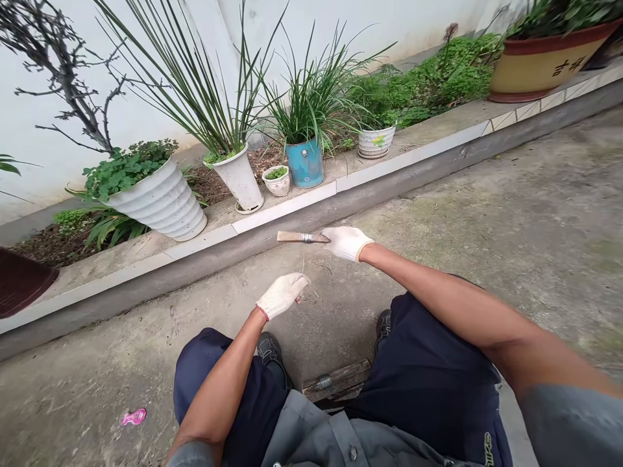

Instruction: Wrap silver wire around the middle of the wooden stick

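My right hand, in a white knit glove, is closed round the end of a short flat wooden stick held level, pointing left. A band of thin wire is wound round the stick's middle. A fine strand hangs from that band down to my left hand, also gloved, which is pinched shut on the strand's lower end. Both hands are out in front of my knees, above the concrete ground. I am seated, in dark trousers and black shoes.
A wooden block with a metal band lies on the ground between my feet. Ahead runs a low tiled curb carrying white pots, a blue pot and a large brown planter. A pink scrap lies at lower left.
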A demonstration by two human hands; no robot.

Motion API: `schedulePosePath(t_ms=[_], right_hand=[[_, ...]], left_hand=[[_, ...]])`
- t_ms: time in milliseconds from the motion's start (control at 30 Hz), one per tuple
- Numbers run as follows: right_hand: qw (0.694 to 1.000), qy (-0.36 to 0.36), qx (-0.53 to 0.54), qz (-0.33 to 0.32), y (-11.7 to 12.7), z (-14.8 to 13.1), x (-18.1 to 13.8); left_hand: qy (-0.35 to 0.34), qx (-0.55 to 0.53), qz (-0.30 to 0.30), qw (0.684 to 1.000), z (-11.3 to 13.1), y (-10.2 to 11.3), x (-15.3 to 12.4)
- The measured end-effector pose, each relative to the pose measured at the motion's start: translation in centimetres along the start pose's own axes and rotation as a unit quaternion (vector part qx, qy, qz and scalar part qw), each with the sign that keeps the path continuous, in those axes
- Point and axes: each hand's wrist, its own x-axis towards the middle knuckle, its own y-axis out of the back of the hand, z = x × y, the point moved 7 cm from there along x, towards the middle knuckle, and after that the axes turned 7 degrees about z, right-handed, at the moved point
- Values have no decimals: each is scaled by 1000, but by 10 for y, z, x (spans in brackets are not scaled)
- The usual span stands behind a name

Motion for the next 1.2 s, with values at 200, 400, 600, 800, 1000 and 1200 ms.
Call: schedulePosePath(t_ms=[200, 400, 600, 800, 1000, 1200], right_hand=[[981, 21, -141, -131, -26, -3, -7], [940, 200, -97, -260, -51, -20, -37], [934, 214, 122, -261, -31, -34, -45], [987, 64, 124, -77, -4, -16, -14], [1000, -21, 13, -1, -2, 8, 5], [974, 32, -143, -173, -34, 2, -7]], left_hand=[[-31, 113, 7, 993, 8, 11, -3], [-34, 154, 55, 986, 11, 30, -2], [-13, 68, 47, 996, -2, 23, 6], [5, -16, 55, 998, -10, 15, 9], [-1, 15, 13, 1000, -5, 5, 3], [-56, 140, 20, 988, 8, 17, -1]])
